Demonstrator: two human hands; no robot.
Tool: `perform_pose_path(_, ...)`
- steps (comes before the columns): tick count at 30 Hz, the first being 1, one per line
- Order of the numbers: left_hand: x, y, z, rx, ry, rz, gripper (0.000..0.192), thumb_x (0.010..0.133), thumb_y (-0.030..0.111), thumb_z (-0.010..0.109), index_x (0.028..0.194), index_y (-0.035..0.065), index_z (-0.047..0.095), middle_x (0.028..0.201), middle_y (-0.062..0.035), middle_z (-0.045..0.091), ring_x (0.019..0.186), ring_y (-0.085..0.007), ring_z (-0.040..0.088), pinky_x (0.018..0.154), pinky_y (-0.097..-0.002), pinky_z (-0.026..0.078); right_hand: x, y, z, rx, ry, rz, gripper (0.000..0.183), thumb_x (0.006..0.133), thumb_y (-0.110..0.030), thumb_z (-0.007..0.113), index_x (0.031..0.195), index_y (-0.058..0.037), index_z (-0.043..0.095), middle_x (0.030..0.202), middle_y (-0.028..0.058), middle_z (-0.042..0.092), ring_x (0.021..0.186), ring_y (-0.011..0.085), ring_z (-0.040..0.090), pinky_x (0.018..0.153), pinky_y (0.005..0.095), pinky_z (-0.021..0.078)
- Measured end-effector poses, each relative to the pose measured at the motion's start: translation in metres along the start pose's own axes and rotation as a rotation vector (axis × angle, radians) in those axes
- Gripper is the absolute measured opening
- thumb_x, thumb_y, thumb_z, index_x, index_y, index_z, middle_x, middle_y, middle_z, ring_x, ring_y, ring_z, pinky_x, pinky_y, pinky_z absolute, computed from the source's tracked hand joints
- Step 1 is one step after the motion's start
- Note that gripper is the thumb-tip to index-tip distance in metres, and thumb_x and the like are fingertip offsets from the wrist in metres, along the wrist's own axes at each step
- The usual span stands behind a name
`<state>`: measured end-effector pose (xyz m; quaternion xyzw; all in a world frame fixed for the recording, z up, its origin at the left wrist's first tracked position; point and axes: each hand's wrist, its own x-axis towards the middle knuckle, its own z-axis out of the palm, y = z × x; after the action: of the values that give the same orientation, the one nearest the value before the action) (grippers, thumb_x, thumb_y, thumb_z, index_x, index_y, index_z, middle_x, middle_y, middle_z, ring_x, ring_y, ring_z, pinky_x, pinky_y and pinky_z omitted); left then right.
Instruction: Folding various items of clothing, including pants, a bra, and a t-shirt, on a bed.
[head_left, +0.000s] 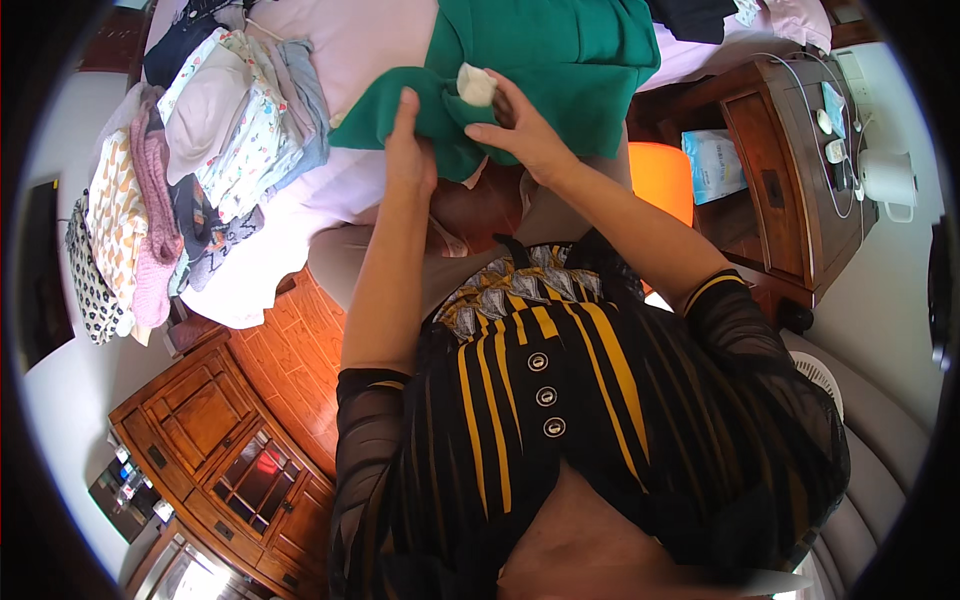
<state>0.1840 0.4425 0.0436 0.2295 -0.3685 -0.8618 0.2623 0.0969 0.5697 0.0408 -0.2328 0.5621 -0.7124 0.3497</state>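
A green cloth garment (540, 45) is spread over the near edge of the bed, with one part of it raised in front of me. My left hand (411, 146) grips that raised part, thumb on top and fingers underneath. At its other side my right hand (529, 135) holds the cloth between thumb and fingers. A small cream-coloured piece (476, 85), perhaps fabric, stands up from the green cloth beside my right fingers. Whether it is sewn on or loose, I cannot tell.
Piled clothes (225, 120) lie on the bed (352, 37) at left, and dark clothing (694, 19) at the far right. An orange stool (660, 180) and a wooden nightstand (787, 180) with cables and a white kettle (889, 180) stand to the right. A wooden cabinet (232, 457) is at lower left.
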Motion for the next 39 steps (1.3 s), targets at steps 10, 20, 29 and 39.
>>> perform_pose_path(10, -0.018, 0.074, 0.012, 1.1, 0.012, 0.643, 0.025, 0.08, 0.018, 0.064, 0.099, 0.0033, 0.061, 0.092, -0.0123, 0.064, 0.079, -0.0281, 0.062, 0.073, -0.0351, 0.049, 0.006, -0.042, -0.028, 0.449, 0.063, 0.169, 0.045, 0.078, -0.004, 0.062, 0.119, -0.0039, 0.045, 0.102, 0.0085, 0.06, 0.094, 0.0178, 0.059, 0.085, 0.0316, 0.0475)
perform_pose_path(20, -0.043, 0.03, 0.03, 1.2, -0.529, 0.114, 0.052, 0.075, 0.036, 0.066, 0.114, 0.0053, 0.053, 0.111, -0.0165, 0.056, 0.099, -0.0288, 0.055, 0.087, -0.0385, 0.039, -0.025, -0.03, -0.013, 0.432, 0.217, 0.159, 0.039, 0.084, -0.005, 0.054, 0.122, -0.0069, 0.044, 0.111, 0.0048, 0.055, 0.102, 0.0155, 0.054, 0.084, 0.0307, 0.0454)
perform_pose_path(29, -0.024, 0.037, 0.004, -0.125, -0.203, -0.479, 0.051, 0.09, 0.038, 0.049, 0.122, -0.0008, 0.045, 0.113, -0.0129, 0.056, 0.102, -0.0219, 0.056, 0.085, -0.0348, 0.048, -0.031, -0.064, -0.011, 0.046, -0.358, 0.091, 0.058, 0.073, 0.002, 0.06, 0.128, -0.0064, 0.04, 0.121, 0.0039, 0.049, 0.112, 0.0155, 0.047, 0.094, 0.029, 0.039)
perform_pose_path(39, -0.042, 0.083, -0.005, -0.056, 0.023, -0.163, 0.039, 0.083, 0.018, 0.059, 0.115, -0.0026, 0.048, 0.109, -0.0145, 0.057, 0.1, -0.0238, 0.057, 0.087, -0.0372, 0.047, -0.002, -0.098, -0.032, -0.984, -0.404, -0.531, 0.045, 0.069, -0.017, 0.072, 0.109, -0.0075, 0.055, 0.104, 0.0132, 0.058, 0.09, 0.0291, 0.058, 0.078, 0.0333, 0.0467)
